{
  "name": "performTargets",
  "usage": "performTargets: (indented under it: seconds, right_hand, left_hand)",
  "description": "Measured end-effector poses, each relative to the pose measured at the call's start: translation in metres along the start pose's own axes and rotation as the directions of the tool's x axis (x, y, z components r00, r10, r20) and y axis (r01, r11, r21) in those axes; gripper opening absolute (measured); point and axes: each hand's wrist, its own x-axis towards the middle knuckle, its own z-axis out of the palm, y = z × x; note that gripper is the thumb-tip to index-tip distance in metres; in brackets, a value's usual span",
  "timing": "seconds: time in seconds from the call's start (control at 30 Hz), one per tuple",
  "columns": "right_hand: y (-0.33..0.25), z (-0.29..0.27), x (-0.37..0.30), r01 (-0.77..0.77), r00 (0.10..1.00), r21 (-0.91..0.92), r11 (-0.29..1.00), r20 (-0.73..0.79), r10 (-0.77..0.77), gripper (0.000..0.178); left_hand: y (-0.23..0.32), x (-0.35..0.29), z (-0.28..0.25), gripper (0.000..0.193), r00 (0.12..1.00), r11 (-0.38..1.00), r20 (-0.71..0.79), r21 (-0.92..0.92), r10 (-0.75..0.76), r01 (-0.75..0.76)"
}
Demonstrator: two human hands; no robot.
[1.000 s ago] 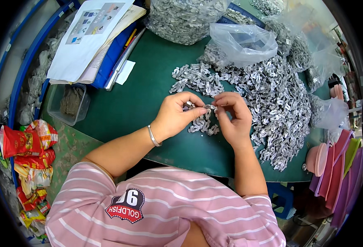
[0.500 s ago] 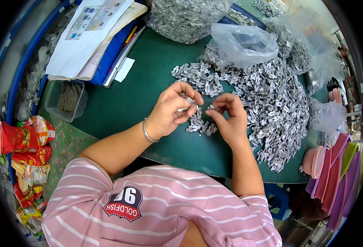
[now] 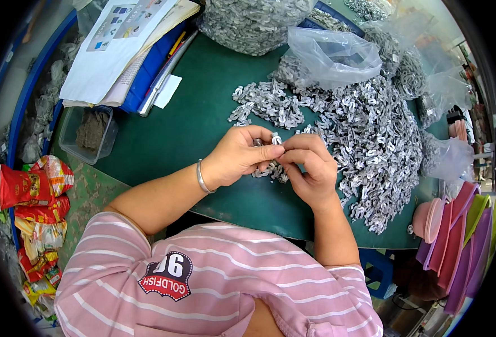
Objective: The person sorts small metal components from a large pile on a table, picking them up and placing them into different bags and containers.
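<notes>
My left hand (image 3: 240, 153) is closed, pinching a small grey metal clip-like piece (image 3: 276, 139) between thumb and forefinger. Against the left thumb tip, my right hand (image 3: 311, 165) has its fingers pressed together; what lies in them is hidden. Just under both hands is a little cluster of the same pieces (image 3: 280, 173). Beyond them lies a small heap (image 3: 267, 103), and a large pile of loose grey pieces (image 3: 380, 151) spreads to the right.
An open clear plastic bag (image 3: 338, 59) and a full bag of pieces (image 3: 253, 25) stand at the back. Papers (image 3: 104, 62) lie on a blue tray (image 3: 141, 84) at the left. A clear tub (image 3: 110, 135) sits on the green table's (image 3: 186, 106) left edge.
My hands have come together. The right fingers now touch the left thumb, and a grey piece shows upright at the left fingertips.
</notes>
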Motion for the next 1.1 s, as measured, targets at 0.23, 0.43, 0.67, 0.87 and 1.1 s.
performTargets:
  seconds: [0.23,0.43,0.67,0.87,1.1]
  right_hand:
    - [0.006,-0.012,-0.012,-0.562,0.805,-0.209,0.8,0.086,0.588,0.016]
    - [0.005,-0.007,-0.015,-0.521,0.745,-0.417,0.745,0.205,0.635,0.022]
    - [0.011,-0.002,-0.016,-0.705,0.7,0.236,0.669,0.086,0.709,0.035]
    - [0.002,-0.002,-0.014,-0.488,0.86,0.231,0.842,-0.041,0.509,0.037]
    - [0.003,0.003,-0.01,-0.161,0.986,0.098,0.982,-0.028,0.165,0.03]
  left_hand:
    - [-0.005,0.003,0.001,0.009,0.778,0.595,0.039,0.62,0.627,-0.511]
    - [-0.004,0.0,0.002,0.011,0.746,0.496,0.092,0.692,0.66,-0.524]
    - [0.016,-0.005,0.001,0.003,0.991,0.905,-0.129,-0.414,0.045,-0.095]
    - [0.006,-0.001,-0.001,0.027,0.994,0.996,-0.082,-0.041,-0.077,0.074]
    - [0.004,-0.002,0.002,0.017,0.998,1.0,-0.069,-0.007,-0.013,0.013]
